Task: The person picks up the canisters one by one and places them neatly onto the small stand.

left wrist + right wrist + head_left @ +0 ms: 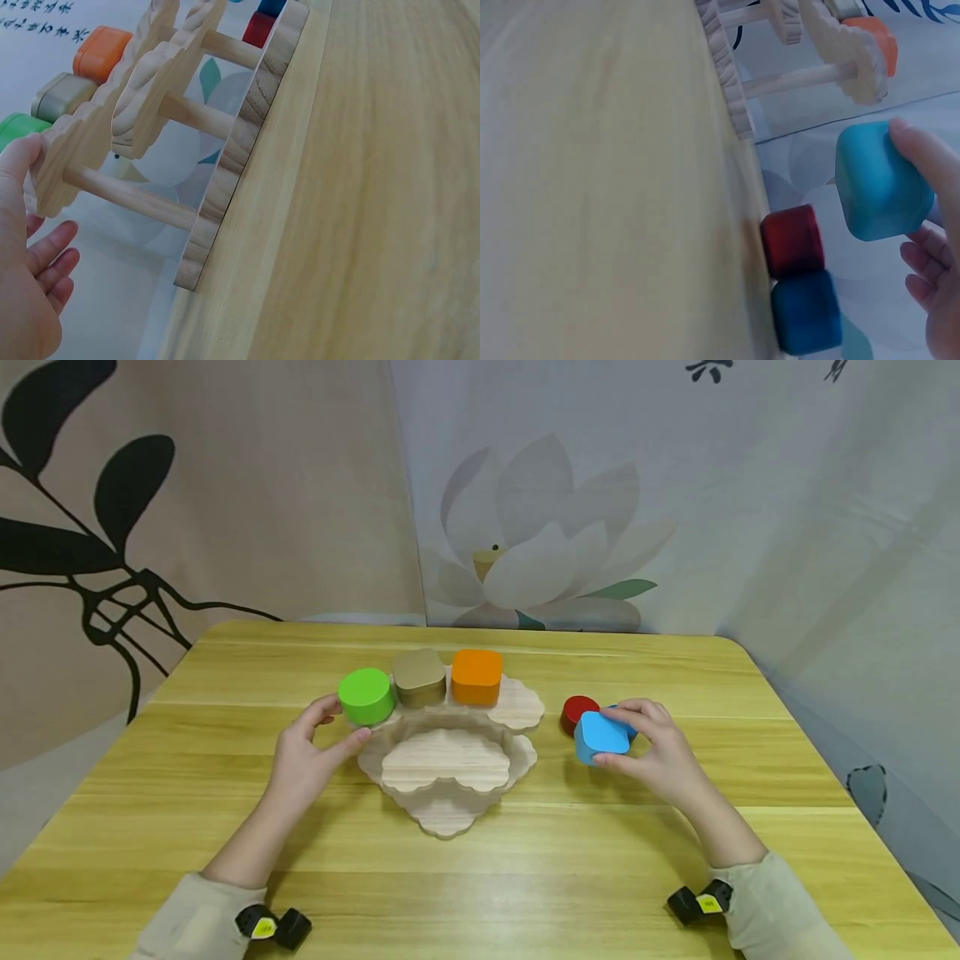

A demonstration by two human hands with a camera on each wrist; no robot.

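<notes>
A tiered wooden stand [446, 768] with scalloped cloud-shaped shelves stands on the table. Along its top shelf sit a green round block [366, 697], a khaki rounded block [419, 678] and an orange rounded-square block [477, 677]. My left hand [307, 752] holds the left end of that shelf beside the green block, thumb at the front edge [30, 255]. To the right of the stand, my right hand [663, 756] pinches a light blue rounded block [602, 737] between thumb and fingers, raised above the table [883, 180].
Behind the light blue block, a dark red round block [578, 713] and a darker blue block [806, 311] rest side by side on the wooden table [480, 893]. A printed curtain [300, 485] hangs beyond the table's far edge.
</notes>
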